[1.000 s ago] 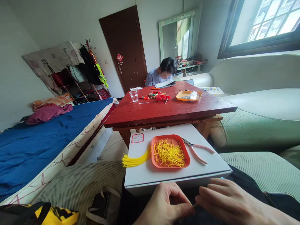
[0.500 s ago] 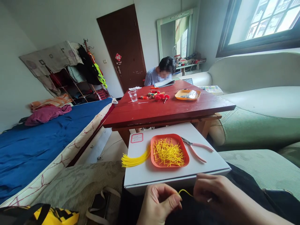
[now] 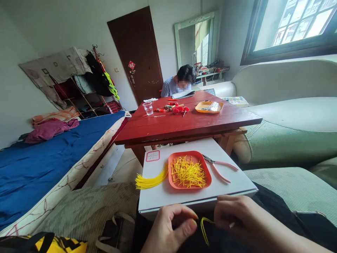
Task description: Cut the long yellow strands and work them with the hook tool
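At the front edge of the white box (image 3: 160, 195), my right hand (image 3: 234, 214) is closed, with a thin yellow cord (image 3: 204, 230) coming out of its fingertips. That cord bends over and its free end hangs down. Just left of it, my left hand (image 3: 172, 228) has thumb and forefinger apart, holding nothing. On the box an orange-red tray (image 3: 173, 184) holds a heap of short yellow cord pieces (image 3: 188, 172). A bundle of long yellow cords (image 3: 150, 181) lies at the tray's left. Pliers with pink handles (image 3: 219, 168) rest on its right.
Beyond the box stands a red table (image 3: 147, 128) with a clear cup (image 3: 148, 108), red flower-like pieces (image 3: 180, 110) and an orange tray (image 3: 209, 107). A person (image 3: 181, 80) sits bent over papers at its far side. A blue bed (image 3: 60, 147) is left, a pale sofa (image 3: 297, 140) right.
My left thumb and forefinger have parted and let go of the cord's end. The cord, earlier stretched between both hands, now droops from my right hand.
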Demonstrator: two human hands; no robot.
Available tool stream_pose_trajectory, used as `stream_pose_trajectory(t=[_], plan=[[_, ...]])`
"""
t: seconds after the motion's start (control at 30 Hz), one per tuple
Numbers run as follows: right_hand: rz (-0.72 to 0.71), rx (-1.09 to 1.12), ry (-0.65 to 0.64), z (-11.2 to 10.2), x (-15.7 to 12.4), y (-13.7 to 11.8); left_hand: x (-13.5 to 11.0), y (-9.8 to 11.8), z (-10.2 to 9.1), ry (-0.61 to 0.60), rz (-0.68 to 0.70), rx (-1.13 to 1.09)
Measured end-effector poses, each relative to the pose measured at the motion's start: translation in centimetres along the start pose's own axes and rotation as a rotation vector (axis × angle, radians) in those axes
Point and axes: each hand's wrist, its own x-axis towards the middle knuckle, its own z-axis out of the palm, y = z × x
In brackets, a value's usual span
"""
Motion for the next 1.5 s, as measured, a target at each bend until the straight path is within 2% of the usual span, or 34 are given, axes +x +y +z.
stream_pose_trajectory(t=[0.1,0.17,0.27,0.37,0.5,0.57,0.67,0.77,0.83,0.97,1.07,1.2,1.33,1.5], plan=[[-0.456,-0.483,0.121,-0.3,-0.6,-0.4,0.7,0.8,-0.3,-0.108,-0.124,-0.238],[-0.604,-0.636,0.183,-0.3,-0.9,-0.7,1.2,1.4,0.2,-0.225,-0.192,-0.281],[-0.624,-0.663,0.206,-0.3,-1.3,-1.0,1.7,1.7,1.3,-0.342,-0.274,-0.309],[-0.612,-0.643,0.210,-0.5,-1.3,-0.8,1.8,1.1,1.9,-0.305,-0.331,-0.380],[-0.580,-0.604,0.201,-0.6,-1.1,0.3,1.4,0.4,1.6,-0.249,-0.348,-0.466],[-0.482,-0.537,0.160,-0.5,-0.9,0.8,1.2,0.3,1.4,-0.210,-0.311,-0.540],[-0.132,-0.249,0.045,-0.1,-0.3,0.6,0.8,0.0,1.6,-0.077,-0.200,-0.546],[0.183,0.144,-0.060,0.2,0.3,-0.1,0.4,-0.4,2.3,0.157,0.021,-0.264],[0.290,0.340,-0.117,0.4,0.6,-0.4,0.3,-0.7,2.7,0.233,0.279,-0.036],[0.400,0.559,-0.222,0.8,0.8,-0.5,0.6,-0.8,3.0,0.278,0.831,0.272],[0.463,0.674,-0.264,0.9,0.7,-0.6,0.9,-0.3,2.6,0.284,1.080,0.482],[0.533,0.764,-0.297,0.6,0.8,-1.0,0.9,0.7,1.8,0.271,1.232,0.760],[0.604,0.837,-0.354,0.6,0.8,-0.8,0.8,1.2,1.4,0.236,1.354,0.929],[0.708,0.900,-0.357,1.2,0.5,-0.7,0.8,1.6,1.3,0.155,1.403,1.054]])
